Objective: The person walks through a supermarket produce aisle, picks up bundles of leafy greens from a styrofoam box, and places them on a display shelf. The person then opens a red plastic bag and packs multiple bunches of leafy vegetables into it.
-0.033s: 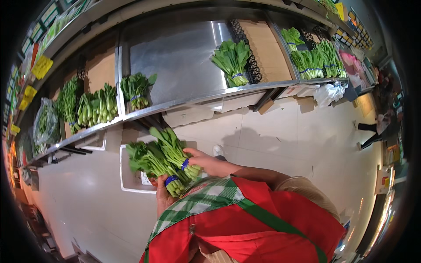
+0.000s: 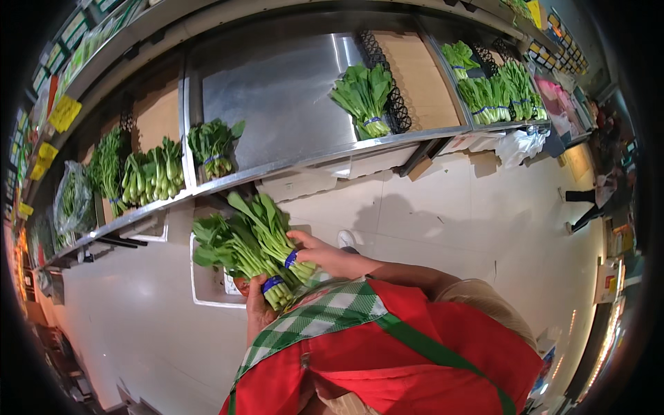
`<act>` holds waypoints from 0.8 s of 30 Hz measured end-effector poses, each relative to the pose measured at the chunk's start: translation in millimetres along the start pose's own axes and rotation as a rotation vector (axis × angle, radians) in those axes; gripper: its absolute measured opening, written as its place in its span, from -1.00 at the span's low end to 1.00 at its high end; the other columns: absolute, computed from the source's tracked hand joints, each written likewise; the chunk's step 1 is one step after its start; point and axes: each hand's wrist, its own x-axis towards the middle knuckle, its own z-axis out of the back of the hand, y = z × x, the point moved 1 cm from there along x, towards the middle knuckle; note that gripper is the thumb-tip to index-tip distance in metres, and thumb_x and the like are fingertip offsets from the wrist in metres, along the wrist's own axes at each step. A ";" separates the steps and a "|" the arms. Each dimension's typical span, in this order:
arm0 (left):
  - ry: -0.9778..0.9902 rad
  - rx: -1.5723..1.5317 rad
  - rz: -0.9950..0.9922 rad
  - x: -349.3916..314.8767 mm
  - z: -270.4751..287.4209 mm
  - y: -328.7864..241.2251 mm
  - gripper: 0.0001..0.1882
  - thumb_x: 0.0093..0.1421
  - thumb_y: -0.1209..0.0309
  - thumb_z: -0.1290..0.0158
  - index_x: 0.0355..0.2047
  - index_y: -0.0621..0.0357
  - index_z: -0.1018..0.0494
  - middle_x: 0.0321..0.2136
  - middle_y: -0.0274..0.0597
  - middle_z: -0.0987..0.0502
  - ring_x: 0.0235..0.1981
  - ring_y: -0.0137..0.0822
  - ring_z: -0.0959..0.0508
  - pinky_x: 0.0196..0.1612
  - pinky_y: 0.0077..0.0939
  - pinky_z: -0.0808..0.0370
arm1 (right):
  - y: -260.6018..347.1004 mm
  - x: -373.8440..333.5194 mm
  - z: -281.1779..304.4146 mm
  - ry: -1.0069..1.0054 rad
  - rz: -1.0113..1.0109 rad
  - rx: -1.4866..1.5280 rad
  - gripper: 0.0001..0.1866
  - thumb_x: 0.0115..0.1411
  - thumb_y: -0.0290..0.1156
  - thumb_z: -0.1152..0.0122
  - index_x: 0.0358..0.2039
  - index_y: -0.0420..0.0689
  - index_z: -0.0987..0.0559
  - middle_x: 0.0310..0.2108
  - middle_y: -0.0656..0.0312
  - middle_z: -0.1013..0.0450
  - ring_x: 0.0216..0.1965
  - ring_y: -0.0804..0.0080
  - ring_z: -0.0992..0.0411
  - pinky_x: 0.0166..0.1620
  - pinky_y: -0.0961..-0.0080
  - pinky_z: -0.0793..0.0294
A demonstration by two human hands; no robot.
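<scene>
My left hand (image 2: 257,304) is closed round the stems of one bunch of leafy greens (image 2: 235,250), just by its blue band. A second bunch of leafy greens (image 2: 266,225) lies alongside, its banded stems gripped by my right hand (image 2: 315,254). Both bunches are held in front of my apron (image 2: 328,304), leaves pointing away from me toward the shelf. Below them, a white foam box (image 2: 196,294) stands on the floor, partly covered by the greens. Its contents are mostly hidden.
A steel display shelf (image 2: 270,90) runs across ahead. On it stand a banded bunch of greens (image 2: 364,100), a smaller dark-leaved bunch (image 2: 213,145) by the divider, and pale-stemmed greens (image 2: 153,173) at left. More bunches (image 2: 487,100) sit at right. A person (image 2: 588,200) is at far right.
The leafy tips of both bunches have shifted slightly up and left in the picture. Both hands keep their hold.
</scene>
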 end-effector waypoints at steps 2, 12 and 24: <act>0.054 0.196 -0.146 18.0 -33.6 -6.3 -0.48 0.07 0.31 -0.05 0.03 0.26 -0.31 -0.18 -0.02 -0.52 -0.25 -0.11 -0.57 -0.18 -0.20 -0.57 | 26.8 2.1 14.6 -0.058 0.119 -0.115 -0.23 0.11 -0.47 -0.17 0.31 -0.05 -0.05 0.03 0.13 -0.27 0.02 0.42 -0.26 0.08 0.47 -0.27; 0.604 0.431 -0.211 254.2 -228.6 -55.9 -0.30 0.01 0.39 -0.12 0.16 0.31 -0.16 -0.04 0.03 -0.45 -0.08 -0.09 -0.52 -0.07 -0.18 -0.55 | 183.0 42.3 167.0 -0.421 0.781 -0.674 -0.11 0.10 -0.51 -0.20 0.34 -0.18 0.10 0.23 0.07 -0.08 0.22 0.30 -0.11 0.26 0.42 -0.07; -0.065 1.144 -0.971 447.4 -233.0 3.4 -0.31 -0.14 0.35 -0.33 0.01 0.23 -0.30 -0.11 0.07 -0.47 -0.07 -0.04 -0.46 0.00 -0.23 -0.37 | 151.1 105.6 295.7 -0.721 0.433 -1.066 -0.18 -0.03 -0.61 -0.19 0.27 -0.05 -0.12 -0.04 -0.06 -0.34 -0.01 -0.01 -0.32 0.05 0.28 -0.31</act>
